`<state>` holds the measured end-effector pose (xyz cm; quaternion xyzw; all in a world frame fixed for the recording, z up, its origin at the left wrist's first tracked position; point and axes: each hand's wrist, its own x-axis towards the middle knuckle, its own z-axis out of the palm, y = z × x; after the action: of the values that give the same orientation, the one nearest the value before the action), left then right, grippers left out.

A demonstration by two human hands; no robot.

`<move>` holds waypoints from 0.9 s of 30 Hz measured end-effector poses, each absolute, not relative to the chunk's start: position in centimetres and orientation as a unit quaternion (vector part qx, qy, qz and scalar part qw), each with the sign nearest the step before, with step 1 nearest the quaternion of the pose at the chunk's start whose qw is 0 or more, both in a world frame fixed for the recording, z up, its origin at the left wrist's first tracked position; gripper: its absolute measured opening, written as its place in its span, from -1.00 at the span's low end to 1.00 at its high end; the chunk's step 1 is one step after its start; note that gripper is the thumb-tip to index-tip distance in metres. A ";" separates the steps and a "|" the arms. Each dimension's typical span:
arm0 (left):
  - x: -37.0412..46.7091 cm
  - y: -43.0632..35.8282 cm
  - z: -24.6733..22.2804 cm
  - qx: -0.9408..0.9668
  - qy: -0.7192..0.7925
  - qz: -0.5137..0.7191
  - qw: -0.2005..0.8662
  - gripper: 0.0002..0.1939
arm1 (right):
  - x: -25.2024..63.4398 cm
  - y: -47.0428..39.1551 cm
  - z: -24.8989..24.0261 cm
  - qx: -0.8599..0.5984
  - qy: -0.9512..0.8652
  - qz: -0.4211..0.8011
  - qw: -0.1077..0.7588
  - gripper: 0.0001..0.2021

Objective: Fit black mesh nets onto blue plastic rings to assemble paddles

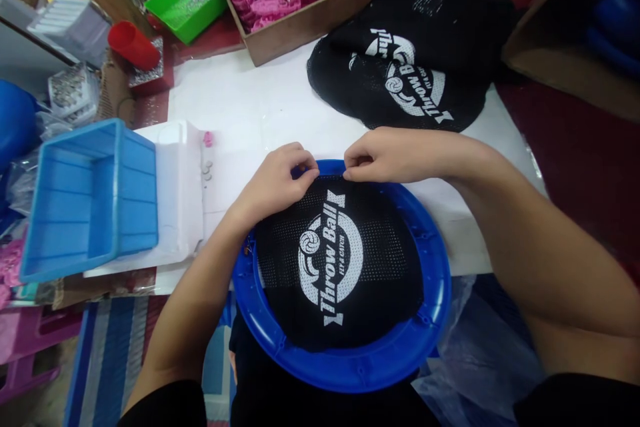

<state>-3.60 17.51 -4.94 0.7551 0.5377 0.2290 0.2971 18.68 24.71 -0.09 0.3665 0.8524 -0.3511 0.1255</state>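
A round blue plastic ring (357, 370) rests at the table's near edge, over the person's lap. Inside it lies a black mesh disc (385, 267) printed in white with "Throw Ball". My left hand (283, 180) pinches the disc's far edge near the ring's top. To its right, my right hand (373, 157) is closed at the same edge, its thumb and finger together on the mesh. A small metal piece (247, 247) sits on the ring's left side.
Black mesh discs (400, 74) are piled beyond my right hand. A cardboard box (320, 19) holds pink parts; a green tray (183, 24) holds small metal pieces. At the left are a blue bin (135, 194) and a red cup (133, 45).
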 end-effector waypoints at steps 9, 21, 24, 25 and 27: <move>-3.5 17.5 -5.2 0.720 0.572 0.228 0.319 -0.88 | 18.6 24.5 0.3 0.377 0.851 -0.340 0.133 -0.78; -3.3 17.6 -3.9 0.714 0.589 0.187 0.331 -0.88 | 18.8 24.8 -0.3 0.365 0.846 -0.375 0.103 -0.78; -3.9 17.5 -3.6 0.714 0.587 0.160 0.348 -0.90 | 18.4 24.7 -0.7 0.357 0.843 -0.388 0.107 -0.75; -4.2 17.4 -3.5 0.716 0.585 0.152 0.350 -0.90 | 18.3 24.5 -0.9 0.358 0.844 -0.386 0.105 -0.75; -4.6 17.1 -3.4 0.725 0.578 0.148 0.346 -0.89 | 18.0 24.0 -1.1 0.369 0.848 -0.368 0.098 -0.76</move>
<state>-4.58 17.05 -3.41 0.7246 0.5776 0.1479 0.3456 17.96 23.97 -1.13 0.3688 0.8477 -0.3682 0.0984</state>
